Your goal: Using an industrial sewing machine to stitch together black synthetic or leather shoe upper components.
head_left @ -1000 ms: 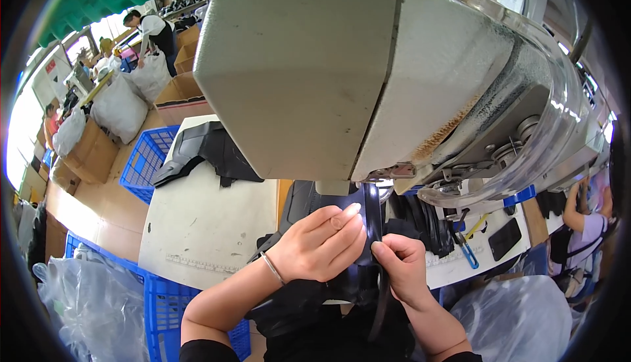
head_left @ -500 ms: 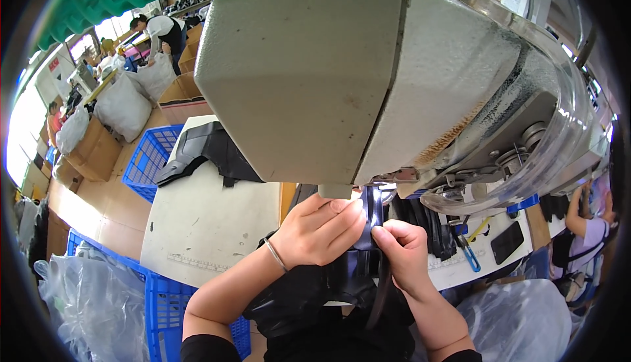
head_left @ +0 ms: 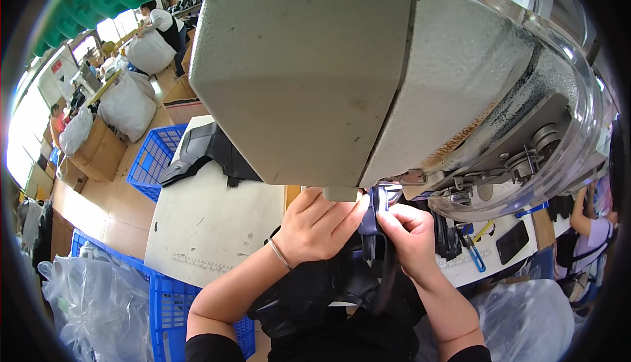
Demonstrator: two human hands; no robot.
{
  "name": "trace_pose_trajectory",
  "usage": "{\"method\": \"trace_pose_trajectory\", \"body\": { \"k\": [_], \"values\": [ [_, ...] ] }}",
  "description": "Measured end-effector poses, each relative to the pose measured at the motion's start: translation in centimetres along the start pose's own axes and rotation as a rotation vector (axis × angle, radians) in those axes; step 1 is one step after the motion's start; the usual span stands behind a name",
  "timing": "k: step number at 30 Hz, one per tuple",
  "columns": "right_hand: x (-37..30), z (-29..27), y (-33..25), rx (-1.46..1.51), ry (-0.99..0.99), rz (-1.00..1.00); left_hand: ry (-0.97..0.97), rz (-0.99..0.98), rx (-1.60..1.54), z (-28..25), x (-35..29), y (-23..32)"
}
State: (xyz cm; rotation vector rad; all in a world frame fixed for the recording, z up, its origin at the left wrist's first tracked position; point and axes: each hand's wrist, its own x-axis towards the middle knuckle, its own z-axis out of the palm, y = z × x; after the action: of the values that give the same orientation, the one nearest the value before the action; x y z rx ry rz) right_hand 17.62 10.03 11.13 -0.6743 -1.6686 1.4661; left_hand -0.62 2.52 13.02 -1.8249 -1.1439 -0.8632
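Pale surface (head_left: pixel 204 224) underlies the machine (head_left: pixel 302 86). Right hand (head_left: pixel 409 236) pinches the strip (head_left: pixel 371 224); left hand (head_left: pixel 319 227) bunches fingers beside it, grip unclear. Uneven pull could skew it.

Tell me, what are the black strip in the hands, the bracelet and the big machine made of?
Black strip: maybe leather or imitation leather; smooth with bluish shine.
Bracelet: probably polished metal; silvery, glossy.
Big machine: likely painted metal; pale, slightly pebbly surface with dark specks.

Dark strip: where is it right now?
In the head view, the dark strip is slightly right of centre, between the left hand and the right hand, just below the pale machine.
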Motion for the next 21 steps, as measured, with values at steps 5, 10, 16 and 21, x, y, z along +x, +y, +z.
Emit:
{"method": "trace_pose_trajectory", "body": {
  "k": [5, 10, 16, 21],
  "values": [
    [0.5, -0.2, 0.4, -0.004, 0.024, -0.006, 0.030, 0.030, -0.056, -0.1, 0.5, -0.2],
    [0.8, -0.6, -0.5, -0.096, -0.046, -0.069, 0.071, 0.024, -0.045, 0.4, 0.4, -0.4],
    [-0.1, 0.5, -2.6, -0.222, 0.240, -0.213, 0.047, -0.005, -0.053, 0.7, 0.0, -0.2],
    [-5.6, -2.7, 2.1, 0.003, 0.114, 0.170, -0.028, -0.046, -0.085, 0.4, 0.0, -0.3]
  ]
}}
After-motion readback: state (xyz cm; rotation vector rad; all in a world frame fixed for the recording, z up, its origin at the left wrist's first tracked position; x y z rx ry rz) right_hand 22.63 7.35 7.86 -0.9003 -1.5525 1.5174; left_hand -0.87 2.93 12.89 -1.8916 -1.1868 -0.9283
